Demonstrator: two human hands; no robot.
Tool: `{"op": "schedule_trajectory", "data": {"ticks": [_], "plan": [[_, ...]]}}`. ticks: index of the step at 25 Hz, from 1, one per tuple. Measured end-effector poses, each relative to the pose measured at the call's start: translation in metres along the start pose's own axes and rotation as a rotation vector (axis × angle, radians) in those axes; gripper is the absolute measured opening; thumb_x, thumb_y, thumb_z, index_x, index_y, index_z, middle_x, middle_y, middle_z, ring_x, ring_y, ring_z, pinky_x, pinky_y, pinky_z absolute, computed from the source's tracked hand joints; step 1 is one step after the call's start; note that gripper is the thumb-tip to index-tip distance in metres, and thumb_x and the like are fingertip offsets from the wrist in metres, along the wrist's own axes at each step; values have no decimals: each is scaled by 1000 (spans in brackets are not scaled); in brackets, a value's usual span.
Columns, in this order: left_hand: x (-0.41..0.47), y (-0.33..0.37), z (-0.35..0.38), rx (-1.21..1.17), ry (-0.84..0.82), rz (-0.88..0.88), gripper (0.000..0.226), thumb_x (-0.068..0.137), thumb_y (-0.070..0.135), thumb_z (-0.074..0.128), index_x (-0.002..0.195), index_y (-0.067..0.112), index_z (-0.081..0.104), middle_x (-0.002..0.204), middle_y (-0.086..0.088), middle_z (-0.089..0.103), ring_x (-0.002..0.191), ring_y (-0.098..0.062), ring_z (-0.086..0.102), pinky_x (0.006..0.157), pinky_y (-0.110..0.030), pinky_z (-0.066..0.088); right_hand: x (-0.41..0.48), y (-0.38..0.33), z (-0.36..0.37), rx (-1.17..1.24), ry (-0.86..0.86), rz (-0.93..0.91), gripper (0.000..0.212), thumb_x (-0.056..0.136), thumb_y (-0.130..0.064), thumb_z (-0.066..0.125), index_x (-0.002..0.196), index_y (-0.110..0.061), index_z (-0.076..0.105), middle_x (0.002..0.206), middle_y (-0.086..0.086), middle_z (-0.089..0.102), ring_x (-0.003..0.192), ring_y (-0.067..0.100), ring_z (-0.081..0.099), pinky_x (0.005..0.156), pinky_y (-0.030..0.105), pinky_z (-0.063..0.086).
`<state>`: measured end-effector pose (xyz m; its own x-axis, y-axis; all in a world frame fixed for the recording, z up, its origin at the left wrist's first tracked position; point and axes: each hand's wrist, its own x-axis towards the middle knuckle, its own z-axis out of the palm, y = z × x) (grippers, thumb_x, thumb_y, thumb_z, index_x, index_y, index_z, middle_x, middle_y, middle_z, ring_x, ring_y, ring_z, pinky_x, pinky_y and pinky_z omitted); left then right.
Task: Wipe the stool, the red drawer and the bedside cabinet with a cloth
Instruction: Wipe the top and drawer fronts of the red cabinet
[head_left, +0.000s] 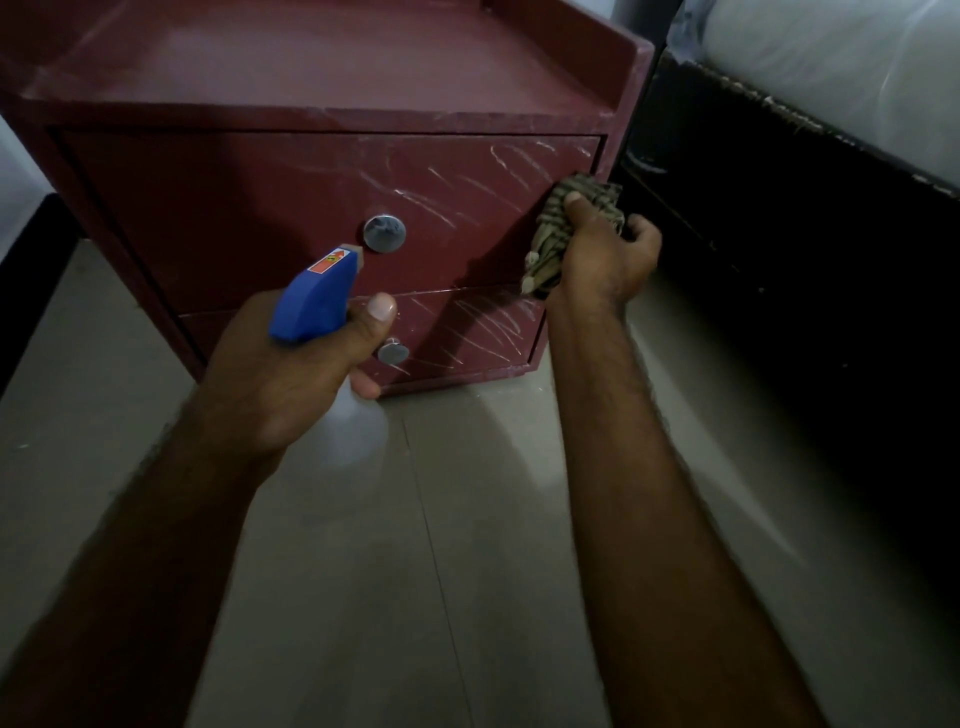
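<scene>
The right hand (602, 254) has its fingers (574, 202) curled round a bunched, striped cloth (589, 192). The thumb lies on top and the other fingers wrap behind. The hand holds the cloth against the right-hand end of the upper drawer (260, 208), right at the drawer's edge, and a loose tail of cloth hangs down past the wrist.

The left hand (280, 384) grips a spray bottle (311, 301) by the neck, fingers closed round it and the thumb laid along the side. The bottle's blue head has a grey nozzle that points at the drawer front, just beside the round metal knob (384, 233). Its pale body shows below the hand.

The bedside cabinet (337, 57) is dark red and stands on the floor (415, 571). It has a raised lip round its top and two shut drawers in its front. Thin pale streaks run slantwise over the right half of the upper drawer. More of them cross the lower drawer (467, 332), which has a smaller knob (393, 353) partly behind the left thumb. The left half of each front looks plain and dim.

A dark bed frame (753, 234) stands just beside the cabinet on the right, with a white mattress (831, 67) on it. The gap between cabinet and bed is narrow, and the right hand's knuckles sit in it. Pale tiled floor lies open in front of the cabinet, beneath both forearms.
</scene>
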<state>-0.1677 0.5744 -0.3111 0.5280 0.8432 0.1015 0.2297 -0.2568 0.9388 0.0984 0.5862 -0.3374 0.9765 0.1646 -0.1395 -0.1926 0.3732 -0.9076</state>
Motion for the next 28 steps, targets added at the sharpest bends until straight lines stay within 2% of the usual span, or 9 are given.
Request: {"op": "schedule_trajectory", "data": {"ticks": [5, 10, 12, 14, 17, 21, 23, 26, 28], "plan": [[0, -4, -3, -14, 15, -15, 11, 81, 59, 63, 88, 51, 59, 81, -3, 72, 76, -28, 74, 90, -60, 56, 0, -25, 10, -52, -4, -159, 65, 72, -19, 92, 128, -21, 59, 101, -4, 69, 89, 14, 73, 81, 39, 65], [0, -3, -2, -16, 15, -3, 14, 81, 55, 63, 91, 46, 57, 82, -1, 70, 78, -31, 73, 91, -61, 55, -4, -9, 3, -169, 14, -336, 61, 75, -19, 89, 129, -18, 60, 94, -9, 71, 82, 4, 71, 80, 35, 64], [-1, -4, -2, -4, 13, -4, 9, 82, 56, 63, 87, 50, 59, 79, -3, 70, 77, -30, 73, 89, -61, 56, -10, -11, 7, -196, -4, -388, 61, 77, -18, 89, 130, -17, 60, 90, -13, 68, 78, -2, 69, 80, 30, 62], [-1, -6, -4, -3, 19, -14, 3, 82, 58, 64, 81, 57, 62, 76, -7, 70, 75, -31, 73, 88, -63, 56, -15, -12, 9, -218, -49, -431, 62, 78, -18, 88, 132, -16, 59, 96, -10, 71, 81, -3, 69, 78, 21, 61], [-1, -7, -5, -17, 28, -23, 12, 82, 58, 66, 74, 65, 61, 77, -7, 71, 73, -31, 74, 89, -63, 55, -18, -8, 7, -262, -113, -493, 62, 78, -19, 89, 132, -16, 59, 104, -6, 74, 87, -1, 71, 76, 14, 58], [-1, -9, -7, -31, 32, -17, 12, 84, 58, 67, 77, 66, 63, 76, 0, 72, 72, -30, 74, 91, -61, 55, -7, -13, -1, -245, -28, -499, 63, 78, -17, 89, 134, -14, 60, 101, -7, 71, 83, -7, 67, 71, 5, 50], [0, -11, -9, -30, 32, -20, 8, 84, 61, 68, 78, 62, 63, 76, -5, 72, 72, -32, 74, 91, -63, 55, -9, -13, 2, -259, -21, -523, 62, 77, -17, 88, 132, -14, 61, 102, -5, 73, 84, -3, 69, 73, 8, 53], [1, -13, -8, -14, 39, -34, 11, 83, 61, 69, 78, 54, 62, 77, -10, 70, 72, -32, 74, 91, -63, 54, -18, -9, 8, -301, -95, -593, 57, 76, -20, 88, 127, -17, 62, 103, -8, 74, 88, -1, 71, 80, 22, 61], [0, -12, -7, -12, 33, -36, 10, 83, 59, 67, 77, 54, 61, 77, -8, 70, 72, -32, 74, 92, -62, 54, -17, -8, 5, -326, -128, -614, 59, 77, -22, 87, 130, -19, 61, 105, -12, 73, 91, -5, 69, 83, 22, 61]]}}
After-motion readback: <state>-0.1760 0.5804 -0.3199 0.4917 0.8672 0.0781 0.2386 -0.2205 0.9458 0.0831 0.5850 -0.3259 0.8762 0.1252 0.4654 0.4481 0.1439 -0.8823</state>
